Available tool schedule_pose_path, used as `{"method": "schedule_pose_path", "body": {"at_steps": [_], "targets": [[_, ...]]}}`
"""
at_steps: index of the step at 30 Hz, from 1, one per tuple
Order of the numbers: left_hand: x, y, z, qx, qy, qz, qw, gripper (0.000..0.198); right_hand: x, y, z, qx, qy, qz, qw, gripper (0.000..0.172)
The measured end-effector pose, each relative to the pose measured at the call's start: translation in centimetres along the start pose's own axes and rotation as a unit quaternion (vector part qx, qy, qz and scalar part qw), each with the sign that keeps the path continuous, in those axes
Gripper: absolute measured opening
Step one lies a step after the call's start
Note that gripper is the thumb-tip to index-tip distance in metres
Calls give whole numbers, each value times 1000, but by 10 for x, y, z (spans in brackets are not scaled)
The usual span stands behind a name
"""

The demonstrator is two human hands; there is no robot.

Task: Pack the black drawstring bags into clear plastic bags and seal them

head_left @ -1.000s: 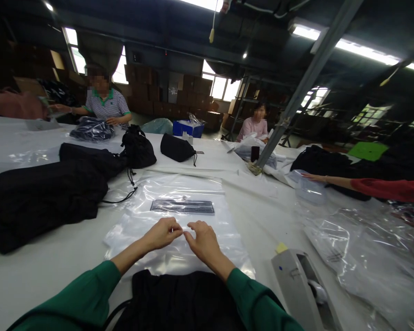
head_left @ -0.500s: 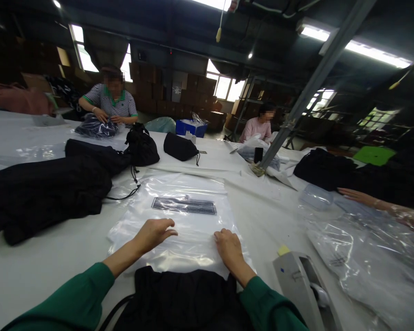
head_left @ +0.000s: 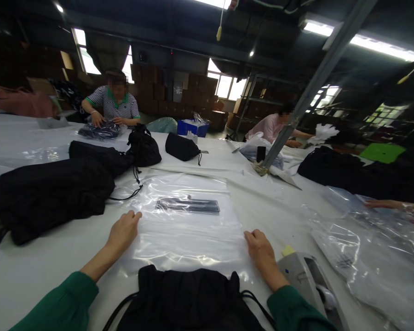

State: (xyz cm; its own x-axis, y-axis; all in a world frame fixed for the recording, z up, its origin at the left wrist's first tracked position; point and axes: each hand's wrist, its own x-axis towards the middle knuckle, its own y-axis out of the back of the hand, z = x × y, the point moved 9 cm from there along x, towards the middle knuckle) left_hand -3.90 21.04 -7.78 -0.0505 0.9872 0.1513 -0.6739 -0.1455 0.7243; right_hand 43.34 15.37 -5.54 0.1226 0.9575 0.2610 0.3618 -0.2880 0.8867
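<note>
A clear plastic bag (head_left: 189, 234) with a printed black text block lies flat before me on the white table. My left hand (head_left: 124, 230) is closed, its fingers pinching at the bag's left edge. At the opposite edge my right hand (head_left: 260, 248) is closed too, thumb and fingers together on the plastic. Closest to my body, between my forearms, is a black drawstring bag (head_left: 189, 299) with cords hanging at both sides. Its top edge overlaps the near end of the plastic.
Black drawstring bags (head_left: 58, 193) lie at left. A grey tape dispenser (head_left: 310, 285) stands by my right forearm, beside loose plastic bags (head_left: 376, 257). Another person's hand (head_left: 382, 203) reaches in at right. A metal post (head_left: 296, 115) rises from the table. Two people work across it.
My hands have moved apart, the left one out to the bag's left edge and the right one farther right. The left fingers have closed. At right, the other person's hand has shifted rightward.
</note>
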Motion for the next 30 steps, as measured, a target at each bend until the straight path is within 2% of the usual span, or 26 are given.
{"method": "schedule_pose_path", "body": {"at_steps": [2, 4, 7, 10, 13, 16, 18, 19, 20, 22, 23, 24, 25, 27, 28, 29, 30], "targets": [[2, 6, -18, -88, 53, 18, 995, 10, 3, 5, 16, 81, -55, 25, 995, 18], [5, 6, -34, -194, 110, 28, 975, 2, 4, 4, 30, 175, -122, 35, 976, 17], [11, 0, -44, -348, 174, 30, 921, 8, 4, -9, 37, 335, -212, 13, 918, 17], [16, -2, -40, -455, 189, 8, 870, 17, 4, -21, 24, 488, -252, -37, 835, 17], [15, 0, -30, -512, 181, -39, 839, 15, 3, -29, 6, 584, -264, -91, 762, 20], [7, 2, -18, -526, 163, -85, 831, 8, -3, -38, -5, 630, -268, -134, 717, 14], [-3, 2, -12, -518, 153, -114, 834, 9, -7, -40, -9, 645, -260, -140, 705, 20], [-8, 3, -8, -501, 142, -130, 844, 13, -9, -38, -10, 650, -252, -133, 704, 24], [-12, 5, -3, -460, 111, -145, 869, 17, -11, -35, -11, 653, -243, -122, 707, 26], [-21, 11, 15, -286, -20, -166, 944, 20, -15, -25, -11, 657, -226, -93, 713, 24], [-27, 12, 27, -160, -112, -169, 966, 20, -17, -19, -12, 649, -210, -77, 727, 20], [-36, 10, 37, -30, -203, -165, 965, 19, -17, -9, -13, 622, -175, -61, 761, 17], [-46, 4, 44, 81, -277, -160, 944, 19, -16, 2, -18, 569, -114, -49, 813, 14], [-63, -10, 43, 207, -353, -162, 898, 21, -23, 20, -38, 380, 76, -35, 921, 15], [-69, -16, 39, 236, -365, -168, 885, 22, -32, 21, -49, 259, 175, -32, 950, 14], [-74, -22, 33, 249, -362, -178, 880, 23, -44, 16, -54, 154, 249, -29, 956, 12], [-77, -25, 26, 252, -349, -188, 883, 24, -55, 9, -53, 83, 291, -29, 953, 11]]}}
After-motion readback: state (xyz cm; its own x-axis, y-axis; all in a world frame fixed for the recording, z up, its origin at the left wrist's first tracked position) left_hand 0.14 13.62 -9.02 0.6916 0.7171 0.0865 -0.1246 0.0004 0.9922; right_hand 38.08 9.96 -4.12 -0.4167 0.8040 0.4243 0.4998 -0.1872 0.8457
